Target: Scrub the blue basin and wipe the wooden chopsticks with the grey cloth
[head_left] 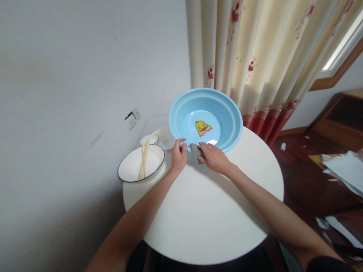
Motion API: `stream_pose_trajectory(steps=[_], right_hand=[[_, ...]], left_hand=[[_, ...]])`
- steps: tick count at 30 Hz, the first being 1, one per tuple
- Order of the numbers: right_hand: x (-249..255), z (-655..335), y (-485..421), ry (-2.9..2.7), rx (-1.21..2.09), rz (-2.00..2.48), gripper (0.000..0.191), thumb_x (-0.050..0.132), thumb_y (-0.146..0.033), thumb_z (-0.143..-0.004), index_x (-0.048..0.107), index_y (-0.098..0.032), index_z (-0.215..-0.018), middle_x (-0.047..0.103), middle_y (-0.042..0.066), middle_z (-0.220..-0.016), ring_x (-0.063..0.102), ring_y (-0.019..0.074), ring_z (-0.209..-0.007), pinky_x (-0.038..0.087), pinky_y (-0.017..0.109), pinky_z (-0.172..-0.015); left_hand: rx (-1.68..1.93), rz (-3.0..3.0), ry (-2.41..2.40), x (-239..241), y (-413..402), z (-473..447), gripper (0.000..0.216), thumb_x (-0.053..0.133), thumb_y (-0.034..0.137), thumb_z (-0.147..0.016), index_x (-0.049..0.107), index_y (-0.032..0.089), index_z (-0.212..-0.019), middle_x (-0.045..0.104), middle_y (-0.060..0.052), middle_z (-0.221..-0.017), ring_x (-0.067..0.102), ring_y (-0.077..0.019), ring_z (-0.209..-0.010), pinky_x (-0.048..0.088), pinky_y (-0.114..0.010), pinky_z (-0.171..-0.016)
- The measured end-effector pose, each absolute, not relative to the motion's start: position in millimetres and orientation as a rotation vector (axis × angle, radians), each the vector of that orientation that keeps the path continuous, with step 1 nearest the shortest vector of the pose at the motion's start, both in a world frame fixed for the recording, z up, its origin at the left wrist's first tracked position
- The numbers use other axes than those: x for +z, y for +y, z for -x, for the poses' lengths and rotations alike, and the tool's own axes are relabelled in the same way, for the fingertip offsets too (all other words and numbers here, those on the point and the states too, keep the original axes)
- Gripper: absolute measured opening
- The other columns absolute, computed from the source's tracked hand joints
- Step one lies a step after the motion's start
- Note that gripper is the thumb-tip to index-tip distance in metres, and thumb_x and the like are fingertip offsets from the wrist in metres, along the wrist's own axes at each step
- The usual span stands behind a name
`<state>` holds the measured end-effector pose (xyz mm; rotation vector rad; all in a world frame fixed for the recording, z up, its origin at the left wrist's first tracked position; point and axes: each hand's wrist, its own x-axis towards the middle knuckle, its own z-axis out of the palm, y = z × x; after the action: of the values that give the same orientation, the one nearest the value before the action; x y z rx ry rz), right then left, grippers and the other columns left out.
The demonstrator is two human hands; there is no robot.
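A light blue plastic basin (205, 98) with a yellow duck print inside stands at the far side of the round white table (204, 215). My left hand (178, 155) is closed on the basin's near-left rim, its thumb and fingers curled around the edge. In my right hand (214, 155) is a grey cloth (196, 153), pinched between thumb and fingers and pressed over the near rim. The cloth hangs down the basin's outer side, and part of it is hidden under my fingers.
Left of the basin are a large white bowl (132, 164) with dark rim, chopsticks (144, 158) lying across it, a smaller bowl (149, 139) and a white dish (167, 144). A wall with a socket (131, 122) borders the left; a curtain (244, 49) hangs behind.
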<state>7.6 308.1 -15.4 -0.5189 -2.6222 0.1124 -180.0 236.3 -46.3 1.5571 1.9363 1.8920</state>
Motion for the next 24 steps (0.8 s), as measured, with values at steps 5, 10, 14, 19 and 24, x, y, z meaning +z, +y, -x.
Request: stream_pose_trajectory(steps=[5,10,14,19,24], right_hand=[[-30,0,306,-2.617,0.09,0.512,0.054,0.072,-0.033,-0.096,0.054,-0.014,-0.143,0.059,0.021,-0.149,0.059,0.0308,-0.135,0.044,0.047,-0.113],[-32,5,300,-2.629,0.083,0.594,0.047,0.073,-0.034,-0.095,0.059,-0.015,-0.136,0.063,0.017,-0.145,0.063,0.0299,-0.128,0.048,0.042,-0.109],[-33,8,295,-2.607,0.029,0.642,0.043,0.068,-0.033,-0.098,0.059,-0.014,-0.136,0.063,0.016,-0.145,0.063,0.0293,-0.126,0.047,0.041,-0.109],[-36,10,292,-2.588,0.023,0.667,0.042,0.065,-0.031,-0.099,0.059,-0.014,-0.137,0.063,0.016,-0.146,0.062,0.0276,-0.128,0.045,0.039,-0.111],[-33,7,294,-2.585,0.041,0.666,0.041,0.066,-0.026,-0.097,0.06,-0.016,-0.136,0.063,0.014,-0.146,0.063,0.0256,-0.128,0.044,0.036,-0.111]], left_hand=[[1.895,-1.549,1.947,-48,237,183,0.028,0.05,0.036,-0.101,0.062,0.019,-0.12,0.063,0.0,-0.085,0.047,-0.0114,-0.06,0.04,-0.025,-0.061],[1.895,-1.542,1.925,-52,237,185,0.026,0.05,0.033,-0.101,0.062,0.019,-0.119,0.062,0.001,-0.082,0.046,-0.0112,-0.058,0.038,-0.025,-0.058],[1.911,-1.545,1.932,-52,238,185,0.025,0.05,0.033,-0.101,0.062,0.019,-0.118,0.064,-0.001,-0.088,0.048,-0.011,-0.06,0.04,-0.025,-0.06],[1.917,-1.554,1.918,-51,238,185,0.026,0.05,0.036,-0.102,0.062,0.019,-0.118,0.067,-0.003,-0.095,0.05,-0.0118,-0.063,0.042,-0.026,-0.063],[1.964,-1.587,1.929,-46,237,184,0.028,0.048,0.04,-0.103,0.063,0.019,-0.115,0.069,-0.006,-0.101,0.055,-0.0137,-0.071,0.045,-0.027,-0.067]])
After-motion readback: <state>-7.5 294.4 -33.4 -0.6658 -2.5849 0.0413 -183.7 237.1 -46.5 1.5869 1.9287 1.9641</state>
